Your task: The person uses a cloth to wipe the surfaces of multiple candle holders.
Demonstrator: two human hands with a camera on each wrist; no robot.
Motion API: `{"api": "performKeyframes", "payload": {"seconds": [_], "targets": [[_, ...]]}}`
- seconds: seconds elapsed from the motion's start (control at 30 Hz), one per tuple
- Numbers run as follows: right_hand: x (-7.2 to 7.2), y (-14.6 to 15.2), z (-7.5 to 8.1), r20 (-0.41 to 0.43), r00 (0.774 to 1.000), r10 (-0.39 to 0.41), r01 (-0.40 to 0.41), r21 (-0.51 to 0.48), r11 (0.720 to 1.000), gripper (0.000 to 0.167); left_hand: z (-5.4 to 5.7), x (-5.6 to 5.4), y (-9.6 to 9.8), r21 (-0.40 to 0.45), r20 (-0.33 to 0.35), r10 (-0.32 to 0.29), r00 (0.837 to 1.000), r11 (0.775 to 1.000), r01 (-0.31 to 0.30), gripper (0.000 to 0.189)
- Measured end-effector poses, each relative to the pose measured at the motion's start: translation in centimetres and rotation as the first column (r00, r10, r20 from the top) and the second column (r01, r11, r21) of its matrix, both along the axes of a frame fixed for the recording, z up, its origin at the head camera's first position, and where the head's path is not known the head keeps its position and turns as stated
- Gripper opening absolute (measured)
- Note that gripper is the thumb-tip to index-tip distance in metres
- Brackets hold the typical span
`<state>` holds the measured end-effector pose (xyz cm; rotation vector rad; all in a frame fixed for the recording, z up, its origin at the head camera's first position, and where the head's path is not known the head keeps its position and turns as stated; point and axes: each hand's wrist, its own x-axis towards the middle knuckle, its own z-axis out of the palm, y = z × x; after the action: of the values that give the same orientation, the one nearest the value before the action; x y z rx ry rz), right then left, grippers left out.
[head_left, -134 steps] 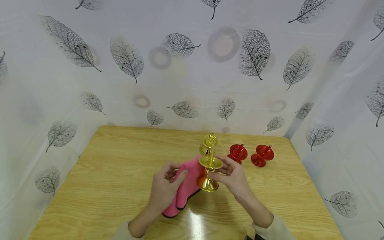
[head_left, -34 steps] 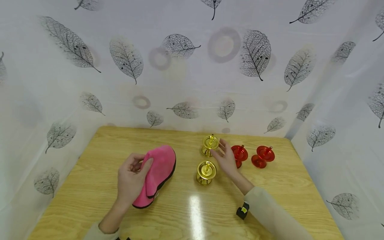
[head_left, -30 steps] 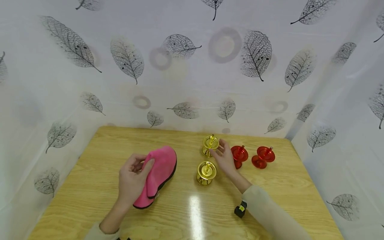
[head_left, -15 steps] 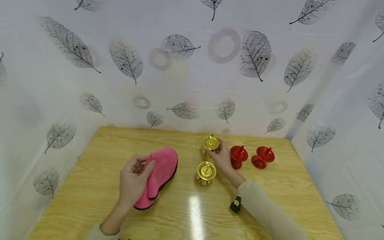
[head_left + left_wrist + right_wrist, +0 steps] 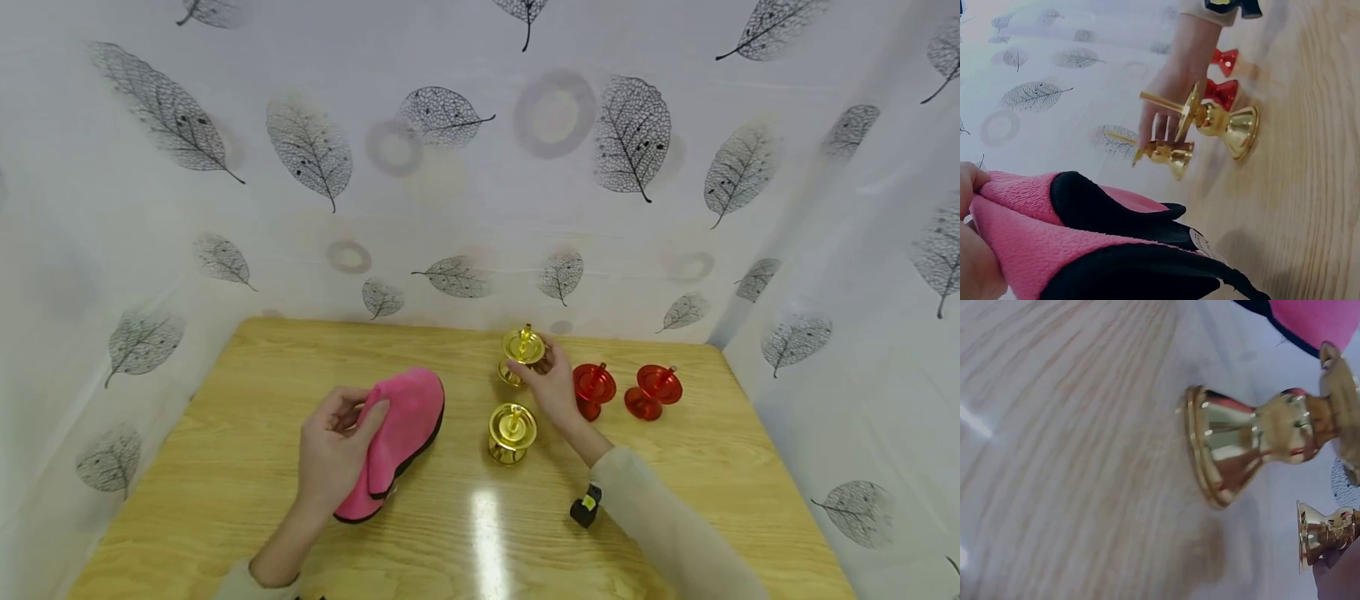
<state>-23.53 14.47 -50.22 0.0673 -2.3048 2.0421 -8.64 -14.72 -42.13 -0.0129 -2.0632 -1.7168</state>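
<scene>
The cloth [image 5: 411, 417] is pink with black edging. Two holders [image 5: 512, 429] are gold, the other holders [image 5: 588, 386] red. The table [image 5: 300, 358] is yellowish wood grain, the sleeves [image 5: 652, 500] cream, the backdrop [image 5: 465, 217] white with blackish leaves and grey rings.

Place: a small screened-off tabletop spot, homely in its furnishings; the building around it cannot be told.
Leaf-print sheeting [image 5: 480, 212]: pale, slightly glossy hangings behind the surface and along its left and right, enclosing it on 3 sides.
Print: dark skeleton leaves [image 5: 633, 137] and soft grey rings [image 5: 523, 117], much like a domestic curtain.
Wood-grain surface [image 5: 300, 354]: light yellow-brown, rounded at its far left corner, its far edge near the back sheeting.
Light: a long white streak [image 5: 489, 542] reflected on the surface.
Household-type goods: 2 gold-coloured stands [image 5: 512, 433], 2 red stands [image 5: 594, 386] and a pink cloth [image 5: 408, 417].
Recording gear: a black device [image 5: 585, 507] at the right sleeve cuff [image 5: 613, 473].
</scene>
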Motion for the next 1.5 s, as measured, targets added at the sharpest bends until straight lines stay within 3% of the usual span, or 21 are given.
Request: {"api": "performKeyframes", "payload": {"seconds": [0.33,0.6,0.73,0.83,0.97,1.1,1.23,1.33,1.5], "targets": [[1.5,0.0,5.6,-0.169,0.985,0.022,-0.02,0.017,1.0,0.072,0.4,0.0,0.4,0.038,0.016,-0.043,0.999,0.998,0.042,0.011],[3.3,1.1,9.0,-0.339,0.939,0.052,-0.053,0.009,0.999,0.075,0.8,-0.1,0.6,0.023,0.006,-0.063,0.998,0.998,0.063,0.011],[4.6,1.8,10.2,-0.367,0.925,0.099,-0.078,0.072,0.994,0.077,1.0,-0.1,0.7,0.02,-0.001,-0.075,0.997,0.997,0.075,0.01],[5.7,2.2,10.8,-0.401,0.903,0.155,-0.097,0.162,0.982,0.078,1.2,-0.1,0.8,0.019,0.002,-0.084,0.996,0.996,0.084,0.011],[7.2,2.5,11.3,-0.432,0.869,0.241,-0.127,0.276,0.953,0.078,1.5,0.0,1.0,0.019,0.008,-0.103,0.995,0.995,0.103,0.011],[8.4,2.7,11.3,-0.408,0.852,0.327,-0.193,0.337,0.922,0.077,1.8,0.1,1.3,0.005,0.015,-0.127,0.992,0.992,0.127,0.011],[9.4,2.6,11.0,-0.39,0.84,0.377,-0.203,0.418,0.885,0.078,2.0,0.1,1.6,-0.011,0.017,-0.149,0.989,0.989,0.149,0.012],[10.0,2.6,10.8,-0.428,0.81,0.4,-0.136,0.527,0.839,0.082,2.2,0.0,1.8,-0.024,0.008,-0.163,0.987,0.986,0.163,0.013],[10.7,2.4,10.5,-0.521,0.724,0.451,0.008,0.661,0.75,0.086,2.3,-0.1,2.2,-0.039,-0.039,-0.204,0.978,0.978,0.203,0.013]]}}
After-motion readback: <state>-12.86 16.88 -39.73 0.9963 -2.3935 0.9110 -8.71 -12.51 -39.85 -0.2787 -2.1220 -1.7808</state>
